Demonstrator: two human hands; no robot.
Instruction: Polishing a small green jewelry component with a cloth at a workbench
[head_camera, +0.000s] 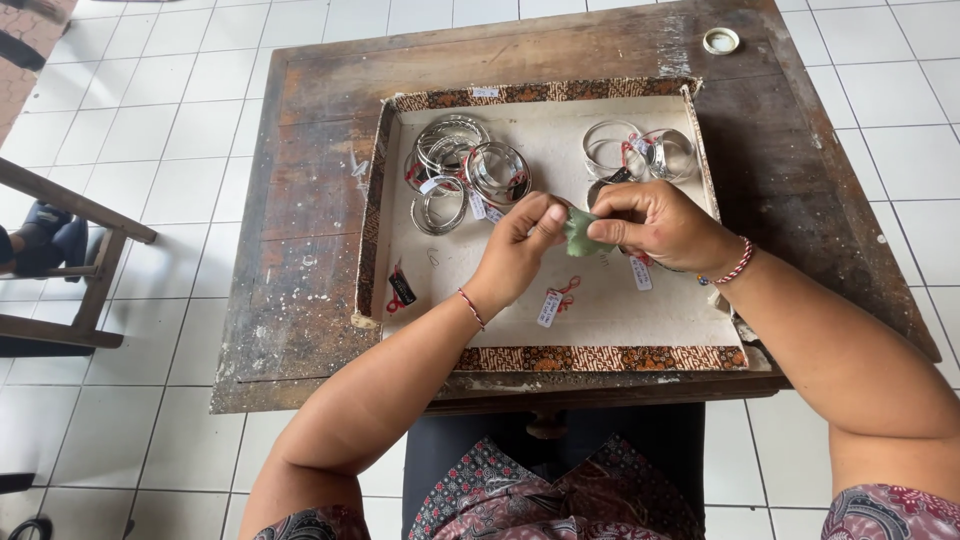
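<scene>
- Left hand (522, 240): over the middle of the tray, fingers pinched together at the left edge of a green cloth (580, 231); what the fingertips pinch beneath the cloth is hidden. A red cord sits on the wrist.
- Right hand (655, 222): just right of the left, thumb and fingers clamped on the right part of the same cloth; a red-and-white beaded bracelet (738, 264) circles the wrist. A dark curved edge, possibly a bangle, shows just above the knuckles; too covered to tell.
- Green cloth: bunched between both hands, its long axis running left to right, touching both sets of fingertips; neither hand is clearly nearer.
- Tray (600, 358): shallow, rectangular, pale lined floor, brown patterned border; rests on the wooden table (300, 260).
- White tag with red string (553, 303): small oblong, lying loose on the tray floor just below the left hand.
- White tag (640, 272): narrow oblong, hanging or lying just under the right hand.
- Black tag with red string (401, 289): small, at the tray's left side, well apart from the hands.
- Silver bangles, left pile (465, 165): several overlapping rings with white tags and red ties, beyond the left hand.
- Silver bangles, right group (640, 152): a few rings, tagged likewise, beyond the right hand.
- Round white lid (721, 41): at the table's far right corner.
- White tiled floor (150, 130): around the table.
</scene>
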